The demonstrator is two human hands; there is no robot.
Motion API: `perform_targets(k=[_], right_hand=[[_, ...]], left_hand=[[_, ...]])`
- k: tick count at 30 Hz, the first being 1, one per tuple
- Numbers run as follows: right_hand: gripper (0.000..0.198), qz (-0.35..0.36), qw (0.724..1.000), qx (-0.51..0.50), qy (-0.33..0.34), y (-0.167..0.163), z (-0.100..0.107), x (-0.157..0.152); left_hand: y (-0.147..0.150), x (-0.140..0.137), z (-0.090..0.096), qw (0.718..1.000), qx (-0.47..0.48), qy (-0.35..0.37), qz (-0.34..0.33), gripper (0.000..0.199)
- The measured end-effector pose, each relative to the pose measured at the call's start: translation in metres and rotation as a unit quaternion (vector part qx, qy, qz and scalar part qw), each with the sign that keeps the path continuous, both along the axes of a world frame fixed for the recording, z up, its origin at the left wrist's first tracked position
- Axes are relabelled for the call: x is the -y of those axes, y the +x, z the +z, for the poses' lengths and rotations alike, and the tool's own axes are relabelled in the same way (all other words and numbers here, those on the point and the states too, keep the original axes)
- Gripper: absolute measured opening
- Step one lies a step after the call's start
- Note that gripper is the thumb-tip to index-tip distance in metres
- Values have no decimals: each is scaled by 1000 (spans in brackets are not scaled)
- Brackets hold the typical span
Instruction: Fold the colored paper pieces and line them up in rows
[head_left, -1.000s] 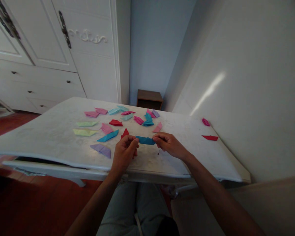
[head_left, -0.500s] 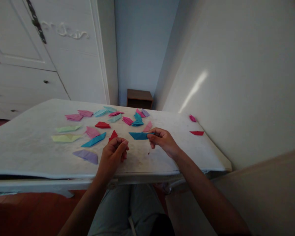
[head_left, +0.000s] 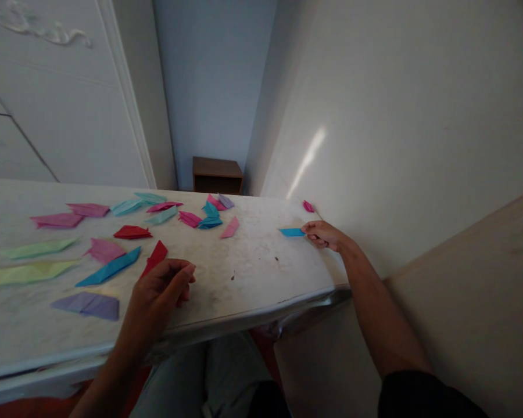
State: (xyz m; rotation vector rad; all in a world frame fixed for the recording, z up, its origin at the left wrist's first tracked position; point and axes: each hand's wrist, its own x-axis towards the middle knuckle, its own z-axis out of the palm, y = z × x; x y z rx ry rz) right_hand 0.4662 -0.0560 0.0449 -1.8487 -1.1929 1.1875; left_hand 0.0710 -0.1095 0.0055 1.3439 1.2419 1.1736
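Note:
Between the fingers of my right hand (head_left: 323,234) is a blue folded paper boat (head_left: 291,232), held by its right end near the table's right edge. My left hand (head_left: 168,283) is curled above the front of the table, thumb against the fingers, and I see nothing in it. Just behind it lies a red folded paper (head_left: 155,258), partly covered by the hand. To its left are another blue folded paper (head_left: 108,267) and a lilac one (head_left: 87,305). A small magenta folded paper (head_left: 308,206) sits beyond my right hand.
Several more folded papers in pink, red, teal, green and yellow (head_left: 30,271) are spread over the left and back of the white table (head_left: 244,302). A wall (head_left: 396,145) borders the right side. Behind stand a brown box-shaped cabinet (head_left: 218,168) and a white wardrobe (head_left: 70,104).
My right hand has carried the blue paper boat rightward to the table's right edge, where the hand now hides the spot of a red paper. The view has turned right; my left hand stays curled.

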Motion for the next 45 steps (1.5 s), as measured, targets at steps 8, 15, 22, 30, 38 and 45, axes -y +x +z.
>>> perform_targets(k=[8, 15, 22, 30, 38, 45], right_hand=[[4, -75, 985, 134, 76, 11, -4, -10], [28, 101, 856, 422, 281, -12, -28, 8], [39, 154, 828, 459, 283, -50, -52, 26], [42, 135, 825, 464, 292, -50, -58, 34], [42, 53, 841, 417, 340, -65, -42, 48], [45, 40, 928, 197, 313, -91, -29, 50]], left_hand=[[-1, 1, 1, 1000, -18, 19, -11, 28], [-3, 0, -5, 998, -40, 36, -9, 30], [-2, 2, -5, 998, -48, 34, -3, 31], [5, 9, 3, 998, -49, 30, 26, 24], [-1, 2, -1, 996, -72, 44, 0, 27], [2, 7, 4, 1000, 6, 26, 7, 22]])
